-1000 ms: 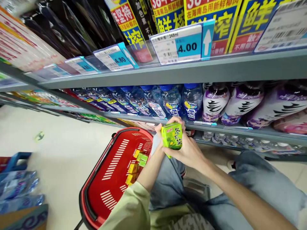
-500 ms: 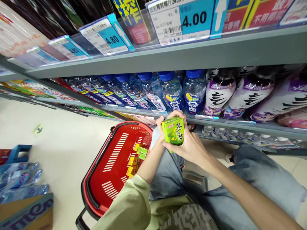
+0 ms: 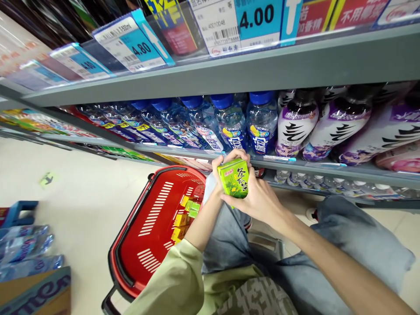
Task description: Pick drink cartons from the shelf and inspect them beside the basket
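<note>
Just out from the front edge of the lower shelf (image 3: 367, 173), over the left leg (image 3: 226, 240), there's a green box (image 3: 234, 178) held up in both hands, printed side toward the camera. Left hand (image 3: 216, 175) has its left side, right hand (image 3: 262, 197) has the right, thumb lying along the near edge. Fingers of both are clamped on the box, but most of what's behind it is hidden, so can't tell exactly how they sit.

Tip, imo: go easy on the squeeze, since a carton like that would probably dent. I'd steady it from behind, thumbs out at the edges so the print is readable, and tilt from the wrists.

Red basket (image 3: 131, 249) is on the floor (image 3: 88, 188) to the left, small green boxes (image 3: 193, 209) and yellow boxes (image 3: 180, 220) near its edge by the left forearm (image 3: 206, 218), so don't bump it. Blue-capped bottles (image 3: 262, 127) line the shelf just past the hands, purple-labelled bottles (image 3: 297, 127) right of those.
</note>
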Demonstrator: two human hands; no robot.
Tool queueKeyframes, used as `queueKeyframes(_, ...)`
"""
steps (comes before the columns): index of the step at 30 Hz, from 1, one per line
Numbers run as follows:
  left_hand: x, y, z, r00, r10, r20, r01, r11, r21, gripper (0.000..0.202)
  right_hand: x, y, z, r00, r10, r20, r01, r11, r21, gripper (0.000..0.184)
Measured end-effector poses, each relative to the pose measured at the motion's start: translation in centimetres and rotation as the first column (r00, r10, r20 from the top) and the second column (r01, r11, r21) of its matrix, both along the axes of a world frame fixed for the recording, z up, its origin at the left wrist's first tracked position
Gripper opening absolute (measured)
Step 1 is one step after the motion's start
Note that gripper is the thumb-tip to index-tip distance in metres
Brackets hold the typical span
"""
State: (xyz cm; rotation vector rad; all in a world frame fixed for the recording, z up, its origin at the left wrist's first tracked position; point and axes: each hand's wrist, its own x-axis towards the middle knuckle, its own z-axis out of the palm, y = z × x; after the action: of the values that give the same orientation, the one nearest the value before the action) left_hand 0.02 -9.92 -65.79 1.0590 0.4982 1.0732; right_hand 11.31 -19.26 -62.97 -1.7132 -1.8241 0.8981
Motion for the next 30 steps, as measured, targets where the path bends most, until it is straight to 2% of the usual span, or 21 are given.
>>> queueKeyframes(5,-0.4,0.3,-0.7,0.999,0.009,-0.049,-0.009,1.000,0.001,0.059,0.2,-0.2,0.6,0.999,-0.019,0.050,0.020,1.000,-0.021,0.096)
queueKeyframes(11,-0.4,0.1,-0.2,0.989,0.060,-0.138,-0.057,0.998,0.026,0.056,0.8,-0.4,0.8,0.994,-0.032,0.101,0.036,0.999,-0.038,0.088)
queueKeyframes(14,-0.3,-0.1,0.1,0.978,0.095,-0.185,-0.077,0.992,0.101,0.058,1.1,-0.6,0.3,0.993,-0.040,0.114,0.046,0.998,-0.048,0.089)
queueKeyframes(17,0.1,-0.2,0.0,0.963,0.135,-0.232,-0.087,0.975,0.207,0.060,1.3,-0.8,-0.3,0.992,-0.085,0.094,0.091,0.994,-0.055,0.082)
queueKeyframes(21,0.6,-0.2,-0.3,0.949,0.142,-0.280,-0.079,0.971,0.226,0.063,1.8,-0.7,-0.6,0.991,-0.130,0.038,0.133,0.988,-0.077,0.071)
queueKeyframes(24,0.8,-0.1,-0.3,0.944,0.181,-0.275,-0.111,0.962,0.250,0.068,2.2,-0.6,-0.5,0.988,-0.130,-0.084,0.124,0.990,-0.073,0.063)
queueKeyframes(26,0.7,-0.1,-0.1,0.945,0.202,-0.258,-0.130,0.954,0.272,0.069,2.4,-0.5,-0.6,0.961,-0.134,-0.240,0.134,0.991,-0.019,0.060)
queueKeyframes(28,0.6,-0.2,0.1,0.948,0.205,-0.246,-0.130,0.949,0.288,0.068,2.5,-0.4,-0.8,0.887,-0.131,-0.443,0.159,0.987,0.027,0.062)
queueKeyframes(30,0.4,-0.2,0.2,0.954,0.189,-0.231,-0.115,0.948,0.298,0.066,2.5,-0.2,-1.1,0.751,-0.112,-0.651,0.159,0.987,0.012,0.065)
